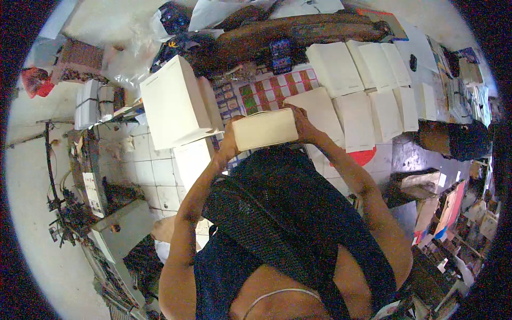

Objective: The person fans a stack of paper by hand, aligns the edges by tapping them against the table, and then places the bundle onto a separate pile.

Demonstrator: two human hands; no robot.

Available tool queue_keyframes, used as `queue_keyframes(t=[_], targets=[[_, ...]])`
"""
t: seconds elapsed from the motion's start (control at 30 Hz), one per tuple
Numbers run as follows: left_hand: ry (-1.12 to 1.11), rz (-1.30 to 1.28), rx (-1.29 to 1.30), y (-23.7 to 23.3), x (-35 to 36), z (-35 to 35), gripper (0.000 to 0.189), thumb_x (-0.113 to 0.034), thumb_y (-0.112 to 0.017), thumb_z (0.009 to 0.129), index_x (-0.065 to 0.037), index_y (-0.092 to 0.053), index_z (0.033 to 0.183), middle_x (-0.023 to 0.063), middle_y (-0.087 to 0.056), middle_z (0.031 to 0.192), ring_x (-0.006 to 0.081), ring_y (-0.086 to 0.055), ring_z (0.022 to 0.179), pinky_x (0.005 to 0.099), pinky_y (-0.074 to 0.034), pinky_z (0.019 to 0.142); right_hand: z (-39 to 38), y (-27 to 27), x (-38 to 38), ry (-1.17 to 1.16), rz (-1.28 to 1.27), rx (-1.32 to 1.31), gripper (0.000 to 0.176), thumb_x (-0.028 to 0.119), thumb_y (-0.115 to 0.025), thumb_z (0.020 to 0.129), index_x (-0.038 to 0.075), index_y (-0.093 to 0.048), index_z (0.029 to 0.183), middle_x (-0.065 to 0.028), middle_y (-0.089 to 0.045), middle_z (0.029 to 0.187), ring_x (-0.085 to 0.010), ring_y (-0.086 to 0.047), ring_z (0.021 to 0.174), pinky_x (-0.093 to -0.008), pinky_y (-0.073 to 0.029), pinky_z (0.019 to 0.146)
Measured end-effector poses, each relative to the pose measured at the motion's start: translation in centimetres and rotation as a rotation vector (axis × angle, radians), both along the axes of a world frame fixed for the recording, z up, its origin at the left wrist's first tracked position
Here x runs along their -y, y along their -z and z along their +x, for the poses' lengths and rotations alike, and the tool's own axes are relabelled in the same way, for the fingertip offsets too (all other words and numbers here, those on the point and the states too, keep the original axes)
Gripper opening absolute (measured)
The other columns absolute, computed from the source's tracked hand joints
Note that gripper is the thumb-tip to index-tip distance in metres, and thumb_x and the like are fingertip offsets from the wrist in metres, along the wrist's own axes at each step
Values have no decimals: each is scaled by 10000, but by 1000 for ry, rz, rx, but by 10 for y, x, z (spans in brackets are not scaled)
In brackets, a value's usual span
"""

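Between my two hands is a thick stack of cream paper (265, 130), held in front of my body with its flat edge facing me. My left hand (229, 143) is closed on the stack's left end, and my right hand (307, 126) grips the right end. Most of the fingertips are hidden behind the paper. To the left rises a tall pile of cream sheets (173, 101). Right of the stack, more printed cream sheets (317, 109) lie close to my right hand. A colourful printed sheet (277, 88) lies beyond the stack.
Several piles of pages (368, 114) spread in rows to the right. A long brown roll (298, 34) lies along the back. Tied bundles of paper (93, 104) stand at the left, above a tiled floor (152, 170). Boxes (421, 184) are at the lower right.
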State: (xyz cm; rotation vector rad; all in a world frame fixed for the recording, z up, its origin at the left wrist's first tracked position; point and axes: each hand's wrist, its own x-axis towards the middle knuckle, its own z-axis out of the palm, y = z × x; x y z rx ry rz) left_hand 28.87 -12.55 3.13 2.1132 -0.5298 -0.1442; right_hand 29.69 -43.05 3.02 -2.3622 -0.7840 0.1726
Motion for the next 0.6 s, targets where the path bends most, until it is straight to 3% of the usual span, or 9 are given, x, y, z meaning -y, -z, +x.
queue_keyframes(t=[0.03,0.13,0.23,0.33,0.43,0.53,0.57,0.6], targets=[[-4,-4,-9,0,0,-1,583,-251,-790,685,-32,-545,1168,170,-589,1137,285,-558,1090,399,-447,941,-1,-2,0,-6,-57,13,1015,522,-767,629,76,-298,1411,-187,-312,1450,-349,-262,1368,-496,-167,1096],[-23,-18,-41,-2,-2,-3,594,-234,-799,674,-30,-541,1168,172,-586,1135,288,-560,1085,395,-448,936,-3,0,-2,78,138,-132,980,507,-762,646,66,-314,1398,-178,-311,1450,-330,-261,1371,-502,-154,1099],[-62,-53,-98,-7,-5,-9,605,-218,-808,663,-27,-537,1168,174,-584,1134,290,-561,1080,392,-449,931,-7,1,-3,17,-30,-57,957,485,-762,661,61,-311,1391,-170,-321,1443,-321,-287,1361,-513,-148,1097],[-149,-123,-193,-19,-7,-27,616,-201,-817,651,-24,-532,1168,176,-581,1133,293,-562,1075,389,-450,926,-19,-31,-10,26,-15,-88,855,397,-754,707,70,-327,1372,-160,-324,1439,-303,-312,1355,-516,-153,1091],[-250,-177,-251,-46,-8,-46,629,-184,-826,640,-21,-528,1168,178,-579,1132,295,-563,1070,385,-451,921,-29,-34,-10,-54,79,26,745,301,-735,744,91,-349,1346,-147,-377,1410,-291,-376,1320,-503,-160,1092],[-216,-30,-99,-113,1,-63,649,-188,-830,639,-24,-514,1181,181,-574,1137,302,-564,1062,385,-451,919,-33,-87,-22,-4,51,-134,671,231,-720,756,101,-373,1315,-133,-438,1370,-281,-429,1281,-491,-169,1093],[-328,39,-169,-130,11,-69,615,-192,-810,670,-25,-508,1180,178,-573,1129,307,-558,1068,386,-453,915,-30,-108,-23,-18,20,-234,683,238,-727,746,105,-373,1314,-131,-451,1360,-279,-442,1269,-488,-169,1094],[-300,63,-50,-129,10,-74,602,-194,-802,679,-26,-511,1178,178,-574,1125,309,-556,1069,385,-455,913,-26,-130,-23,-35,-14,-330,694,245,-734,736,109,-372,1313,-128,-465,1349,-277,-455,1257,-486,-170,1095]])
